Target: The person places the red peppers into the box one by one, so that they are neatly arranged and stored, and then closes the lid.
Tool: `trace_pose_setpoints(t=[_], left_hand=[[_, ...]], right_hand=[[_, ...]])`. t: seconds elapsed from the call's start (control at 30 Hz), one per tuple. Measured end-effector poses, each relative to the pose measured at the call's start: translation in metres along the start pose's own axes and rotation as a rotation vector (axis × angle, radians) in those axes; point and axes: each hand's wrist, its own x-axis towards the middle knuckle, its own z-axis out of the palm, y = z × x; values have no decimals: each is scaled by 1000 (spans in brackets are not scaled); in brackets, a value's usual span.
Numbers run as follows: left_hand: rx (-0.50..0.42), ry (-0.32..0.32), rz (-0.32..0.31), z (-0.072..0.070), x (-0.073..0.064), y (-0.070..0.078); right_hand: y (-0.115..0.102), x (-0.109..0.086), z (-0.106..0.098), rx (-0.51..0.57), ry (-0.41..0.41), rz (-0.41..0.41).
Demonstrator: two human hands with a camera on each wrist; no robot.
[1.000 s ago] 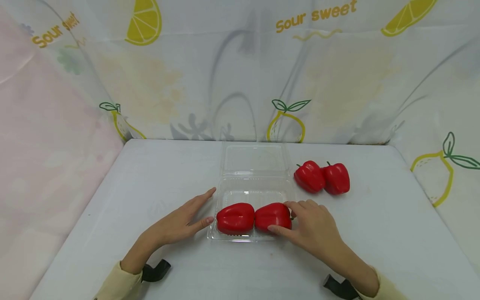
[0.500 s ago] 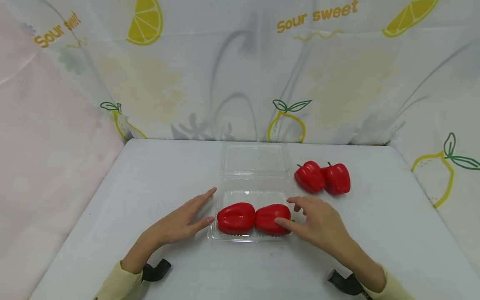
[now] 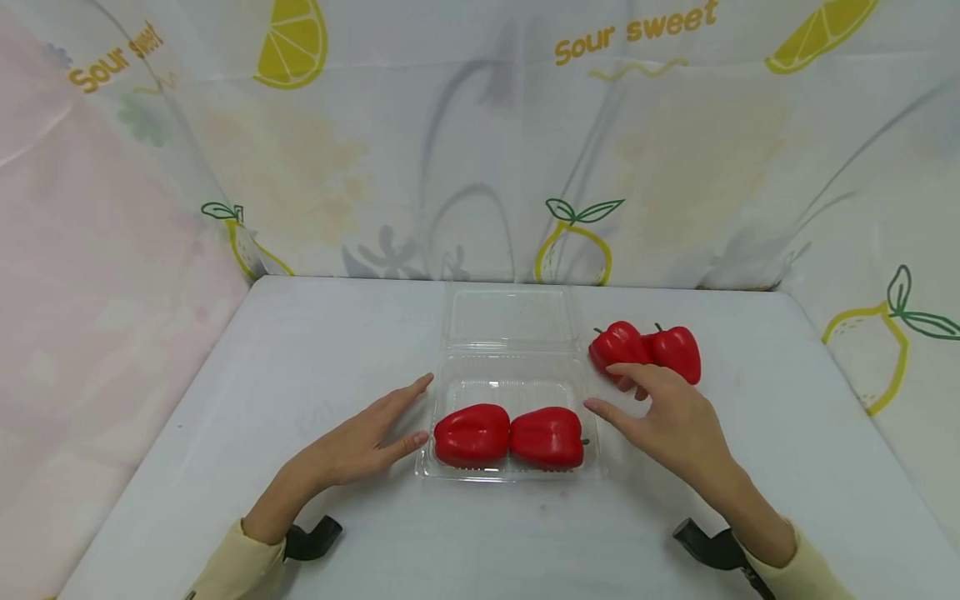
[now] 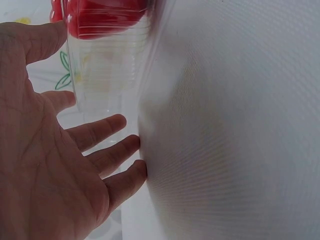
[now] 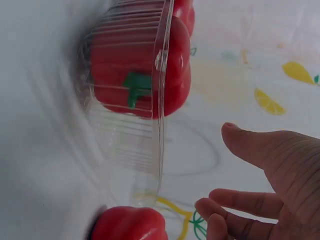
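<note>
Two red bell peppers, a left one and a right one, lie side by side along the near part of a clear plastic clamshell box. My left hand rests at the box's left edge, fingers spread, thumb and fingertips by its wall. To the right of the box, my right hand hovers with nothing in its fingers, thumb apart from them. Its fingertips partly cover two more red bell peppers, a nearer-left one and a right one, on the table. The right wrist view shows that hand's relaxed fingers.
The box's lid lies folded back toward the rear of the white table. A printed lemon curtain hangs behind the table, and a pink cloth hangs at the left.
My right hand has let go of the right pepper in the box and moved right and away from me, toward the two loose peppers. The left hand has stayed put.
</note>
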Motion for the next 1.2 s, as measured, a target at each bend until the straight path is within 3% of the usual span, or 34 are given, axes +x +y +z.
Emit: trace_pose_setpoints(t=[0.37,0.67,0.87,1.2], left_hand=[[1,1,4,-1,0,0],[-1,5,18,0,0,0],[1,7,13,0,0,0],[-4,10,21,0,0,1]], right_hand=[[27,9,-8,10,63,9],[47,13,-12,25,58,32],[61,18,-10,22,100,9],[76,22,-9,36,65,57]])
